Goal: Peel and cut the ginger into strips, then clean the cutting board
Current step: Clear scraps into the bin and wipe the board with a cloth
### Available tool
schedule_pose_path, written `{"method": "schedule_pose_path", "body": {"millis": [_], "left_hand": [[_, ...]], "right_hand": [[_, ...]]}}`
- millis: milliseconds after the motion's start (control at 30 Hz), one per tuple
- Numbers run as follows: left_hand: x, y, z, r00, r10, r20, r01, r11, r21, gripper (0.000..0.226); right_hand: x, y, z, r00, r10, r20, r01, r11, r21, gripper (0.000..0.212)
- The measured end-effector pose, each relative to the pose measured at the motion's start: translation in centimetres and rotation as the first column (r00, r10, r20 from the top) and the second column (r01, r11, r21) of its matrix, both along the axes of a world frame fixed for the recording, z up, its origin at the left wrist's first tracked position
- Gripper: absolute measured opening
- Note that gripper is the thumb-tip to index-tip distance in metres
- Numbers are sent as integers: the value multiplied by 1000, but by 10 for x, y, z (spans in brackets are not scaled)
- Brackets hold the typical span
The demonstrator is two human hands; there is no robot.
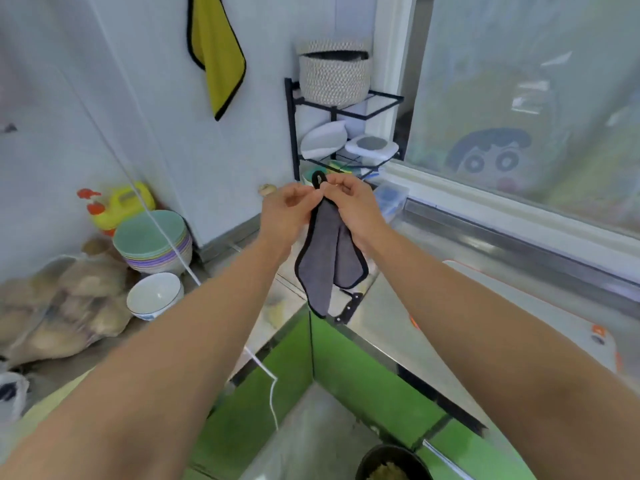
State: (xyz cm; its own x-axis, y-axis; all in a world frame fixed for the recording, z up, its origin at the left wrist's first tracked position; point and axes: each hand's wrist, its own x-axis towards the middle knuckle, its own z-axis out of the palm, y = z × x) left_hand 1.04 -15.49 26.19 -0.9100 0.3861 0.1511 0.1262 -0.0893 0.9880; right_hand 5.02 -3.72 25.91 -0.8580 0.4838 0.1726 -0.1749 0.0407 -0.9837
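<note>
A grey cloth (327,261) with black trim hangs in the air above the counter corner. My left hand (289,211) and my right hand (353,209) both pinch its top edge, just below its black hanging loop (318,178). A white cutting board (540,313) with orange trim lies on the steel counter at the right, partly behind my right forearm. A black knife handle (348,310) lies on the counter under the cloth. A piece of ginger (266,189) sits by the back wall behind my left hand.
A yellow cloth (216,53) hangs on the wall. A black corner rack (343,133) holds a woven basket and dishes. At the left are stacked bowls (152,240), a white bowl (154,296), a yellow bottle (121,206) and a bag of produce (59,306). A black bin (391,462) stands below.
</note>
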Motion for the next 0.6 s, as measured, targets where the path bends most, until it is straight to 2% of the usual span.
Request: {"method": "schedule_pose_path", "body": {"millis": [100,200,367,500,600], "left_hand": [[-42,-5,27,998,42,-47,-42,999,9,18],[-79,-7,53,995,68,-72,-64,997,47,5],[-139,-7,105,972,177,-155,-166,983,79,8],[-178,-3,153,950,245,-194,-221,965,139,22],[-209,1,186,919,319,-230,-285,943,170,19]], "right_hand": [[-43,-7,29,999,-3,-47,3,1000,-1,6],[-81,-12,58,995,35,-93,-37,999,-23,4],[-149,-12,108,979,115,-169,-127,990,-58,11],[-202,-8,152,958,168,-231,-187,980,-63,15],[-237,-1,184,934,230,-274,-250,967,-41,18]]}}
